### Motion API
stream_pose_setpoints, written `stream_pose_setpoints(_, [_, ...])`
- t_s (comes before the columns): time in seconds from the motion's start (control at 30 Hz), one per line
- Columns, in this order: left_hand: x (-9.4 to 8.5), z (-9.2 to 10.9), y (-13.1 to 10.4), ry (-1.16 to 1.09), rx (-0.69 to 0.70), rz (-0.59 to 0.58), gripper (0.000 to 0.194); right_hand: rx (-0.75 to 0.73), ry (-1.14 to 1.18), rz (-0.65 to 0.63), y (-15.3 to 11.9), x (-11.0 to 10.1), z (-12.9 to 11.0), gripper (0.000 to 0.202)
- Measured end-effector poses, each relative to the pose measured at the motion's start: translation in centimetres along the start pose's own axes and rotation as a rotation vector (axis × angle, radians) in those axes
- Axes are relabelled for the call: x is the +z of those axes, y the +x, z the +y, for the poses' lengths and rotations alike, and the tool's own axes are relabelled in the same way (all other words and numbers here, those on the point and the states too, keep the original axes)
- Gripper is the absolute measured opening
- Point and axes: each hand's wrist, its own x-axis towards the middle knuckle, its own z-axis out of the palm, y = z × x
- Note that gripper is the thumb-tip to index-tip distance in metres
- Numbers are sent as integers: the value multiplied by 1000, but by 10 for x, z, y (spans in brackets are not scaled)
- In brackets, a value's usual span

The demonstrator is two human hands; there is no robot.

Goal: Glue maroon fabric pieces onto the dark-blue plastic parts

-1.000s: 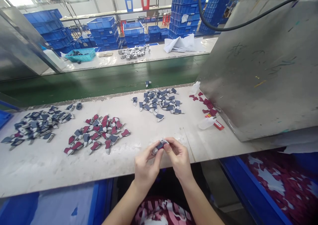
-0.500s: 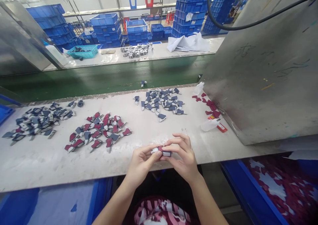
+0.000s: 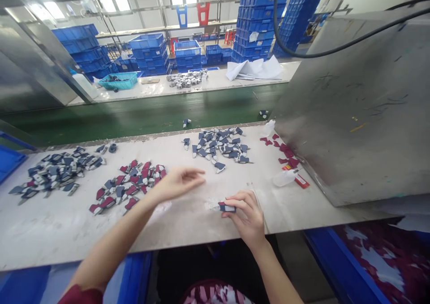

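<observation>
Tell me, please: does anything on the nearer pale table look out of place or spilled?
The translucent white plastic bottle lies on its side, overlapping a flat red packet; it looks possibly toppled, though no spill shows.

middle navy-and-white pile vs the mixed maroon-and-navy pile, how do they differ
The middle navy-and-white pile shows no maroon; the mixed maroon-and-navy pile has many maroon pieces. The middle pile lies farther back, in full view; the mixed pile lies nearer, partly hidden by the left arm. Both are jumbled on the pale worktop.
</observation>
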Motion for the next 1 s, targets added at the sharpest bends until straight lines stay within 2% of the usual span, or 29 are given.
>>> stream_pose_setpoints(0.03, [-18,-3,21,126,-7,92,36,15,17,14,-2,1,4,12])
stream_pose_setpoints(0.1, [-51,-10,66,409,-67,350,27,33,32,30,-4,4,10,7])
stream_pose_setpoints(0.13, [-66,-15,89,473,-86,432,26,39,33,32,-5,6,12,5])
stream_pose_setpoints(0.23, [-96,-30,145,591,-133,544,30,63,55,60,-6,8,15,3])
stream_pose_setpoints(0.3, [-105,-39,169,639,-155,572,36,77,81,106,-4,8,16,5])
stream_pose_setpoints(0.37, [-109,-48,184,668,-166,577,38,73,86,124,-3,7,16,9])
stream_pose_setpoints(0.5, [-105,-56,195,690,-144,569,34,73,87,143,-1,8,16,11])
stream_pose_setpoints(0.63, [-93,-47,197,688,-47,499,36,128,138,237,0,10,15,10])
stream_pose_setpoints(0.73, [-81,-29,199,690,39,361,37,159,103,259,0,10,14,7])
stream_pose_setpoints(0.83, [-66,-6,206,733,124,250,33,102,75,245,0,10,12,8])
stream_pose_setpoints(0.93, [-46,18,225,811,184,246,36,46,45,235,-1,9,11,11])
stream_pose_setpoints(1.0, [-26,33,245,860,211,249,33,40,34,235,-1,9,11,11])
